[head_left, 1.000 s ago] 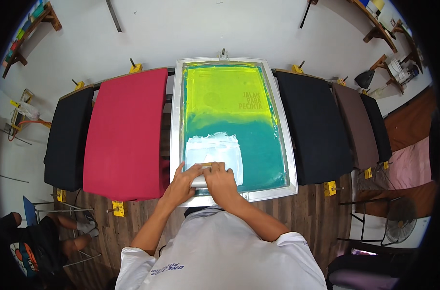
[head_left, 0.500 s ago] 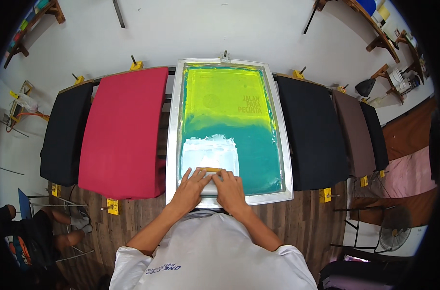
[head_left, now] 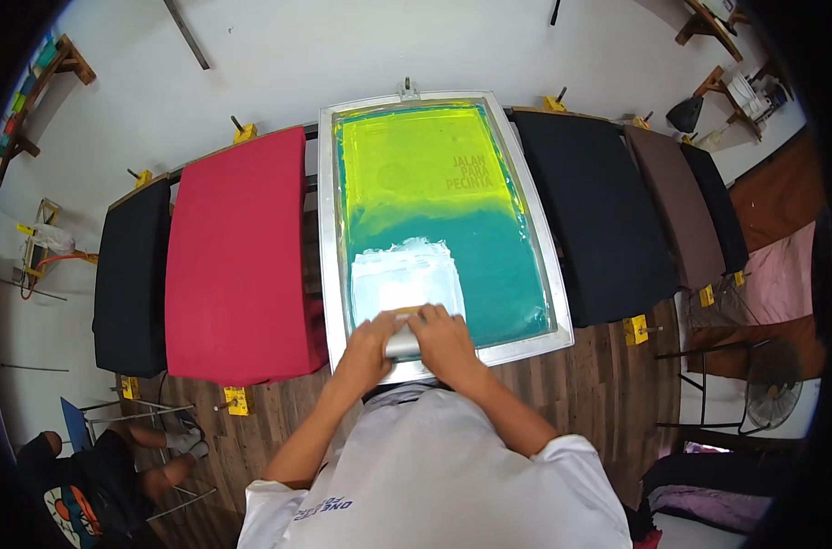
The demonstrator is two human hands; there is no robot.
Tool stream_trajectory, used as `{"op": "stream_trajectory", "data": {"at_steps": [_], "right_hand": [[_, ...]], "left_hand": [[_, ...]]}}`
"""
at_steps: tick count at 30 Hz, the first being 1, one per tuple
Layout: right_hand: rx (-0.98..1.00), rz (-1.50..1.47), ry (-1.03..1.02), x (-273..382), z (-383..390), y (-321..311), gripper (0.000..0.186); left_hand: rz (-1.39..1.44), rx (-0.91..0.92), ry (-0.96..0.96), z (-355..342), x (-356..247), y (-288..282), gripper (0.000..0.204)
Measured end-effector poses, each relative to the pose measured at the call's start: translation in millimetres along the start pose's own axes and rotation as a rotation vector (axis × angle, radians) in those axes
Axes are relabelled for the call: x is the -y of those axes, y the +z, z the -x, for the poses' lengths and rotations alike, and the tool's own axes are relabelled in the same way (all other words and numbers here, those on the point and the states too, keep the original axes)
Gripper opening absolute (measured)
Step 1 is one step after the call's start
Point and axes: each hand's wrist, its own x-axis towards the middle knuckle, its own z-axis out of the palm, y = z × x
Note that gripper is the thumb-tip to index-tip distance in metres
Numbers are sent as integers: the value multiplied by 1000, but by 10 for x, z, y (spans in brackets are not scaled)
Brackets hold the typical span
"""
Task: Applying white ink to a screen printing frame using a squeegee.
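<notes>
In front of me a silver-framed printing screen lies on the rack of boards. Its mesh is yellow-green at the far end and teal at the near end. White ink covers a patch at the near left. At that patch's near edge is a squeegee with a grey body and a yellowish strip on its far side. My left hand grips the squeegee's left part, and my right hand its right part. Both hands are closed on it, with the blade's lower edge hidden from view.
Left of the screen are boards covered in red fabric and black fabric; black and brown ones lie to the right. Yellow clamps stick out along the boards. A seated person is at lower left, a fan at right.
My fingers, more stretched over the squeegee before, now curl round it. The whole view has shifted and turned slightly. The white ink patch looks much the same.
</notes>
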Motion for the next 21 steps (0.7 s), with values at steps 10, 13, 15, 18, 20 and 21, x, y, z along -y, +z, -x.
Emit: {"op": "stream_trajectory", "data": {"at_steps": [10, 13, 15, 18, 20, 21], "right_hand": [[24, 56, -25, -73, -606, -158, 28], [77, 75, -31, -85, -618, -102, 22], [128, 79, -15, -35, -451, -77, 26], [27, 16, -83, -33, -76, -68, 31], [50, 0, -84, -18, -26, -202, 28], [125, 8, -44, 3, -47, -307, 27]], "left_hand": [[-107, -85, -28, -421, 278, -175, 52], [-18, -70, -1, -378, 353, -122, 51], [1, -123, 7, -202, 274, -24, 49], [-3, -41, -15, 41, -9, 19, 56], [3, 18, -36, 105, -77, 35, 59], [52, 57, -121, 90, -114, 22, 59]]}}
